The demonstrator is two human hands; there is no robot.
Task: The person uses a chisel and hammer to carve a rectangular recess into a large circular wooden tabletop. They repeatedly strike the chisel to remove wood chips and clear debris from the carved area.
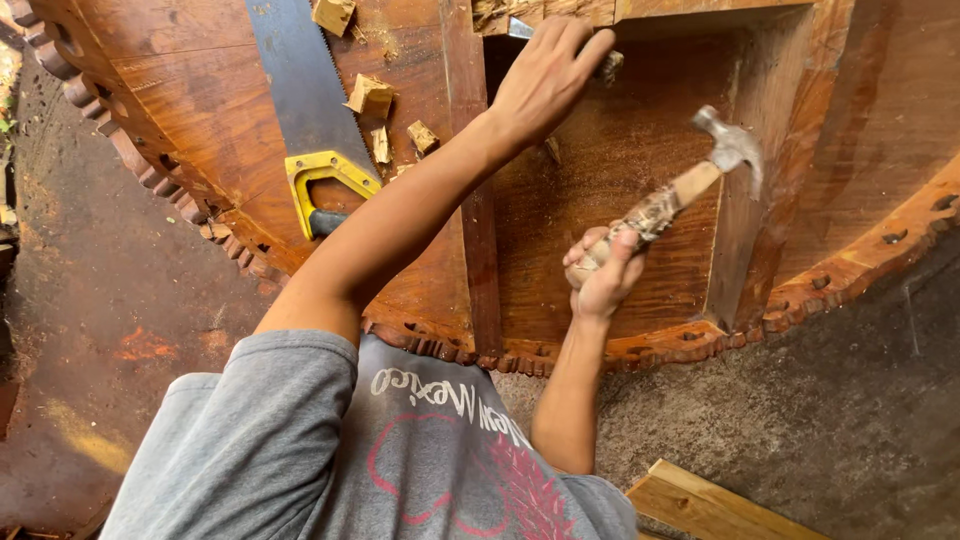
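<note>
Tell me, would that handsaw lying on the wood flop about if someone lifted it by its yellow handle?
The handsaw has a long, thin, flat blade, so it would probably flex and wobble a little. Its yellow handle looks chunky, so it likely feels handle-heavy. Lying flat, it shouldn't roll.

Obscured items around the round wooden panel (200, 110)

Saw (305, 95) blade tip cut off at top edge; tool under left hand (545, 80) mostly hidden; plank (710, 505) cropped below.

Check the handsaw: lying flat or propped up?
Lying flat. The handsaw rests with its blade face-down on the round wooden piece, its yellow handle toward the rim, wood chips beside it; neither hand touches it.
</note>
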